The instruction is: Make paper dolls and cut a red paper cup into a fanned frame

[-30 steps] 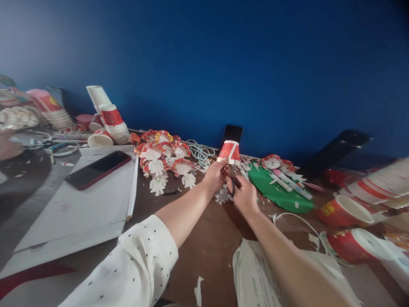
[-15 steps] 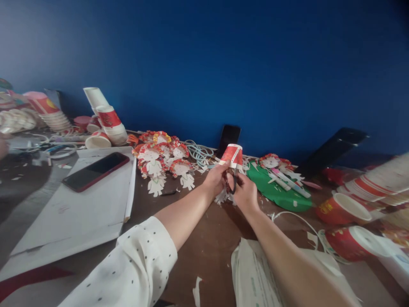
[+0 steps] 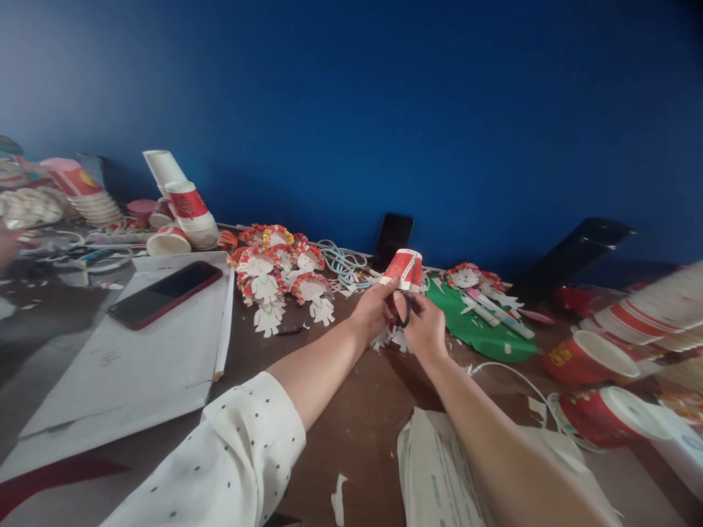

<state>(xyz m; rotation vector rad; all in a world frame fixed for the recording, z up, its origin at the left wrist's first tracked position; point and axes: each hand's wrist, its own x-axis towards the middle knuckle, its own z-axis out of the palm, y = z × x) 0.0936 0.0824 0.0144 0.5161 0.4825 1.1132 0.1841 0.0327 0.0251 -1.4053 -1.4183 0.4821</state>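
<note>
A red and white paper cup (image 3: 405,268) is held over the middle of the table, its base up. My left hand (image 3: 376,307) is closed on the cup's lower left side. Black-handled scissors (image 3: 405,311) sit in my right hand (image 3: 425,323), whose fingers are closed around the handles; the blades are mostly hidden against the cup. Paper figures (image 3: 269,282) with red frilled edges lie in a cluster to the left. White paper pieces lie just below my hands.
A phone (image 3: 165,294) lies on a white board (image 3: 132,366) at left. Stacked paper cups (image 3: 190,212) stand behind it. A green sheet (image 3: 480,329) carries pens and more figures. Cups (image 3: 598,355) lie at right. A co-worker's hand (image 3: 6,245) shows at the left edge.
The cup has turned and shifted slightly to the right in my left hand. My right hand has moved a little with the scissors. The co-worker's hand at the left edge has come further into view.
</note>
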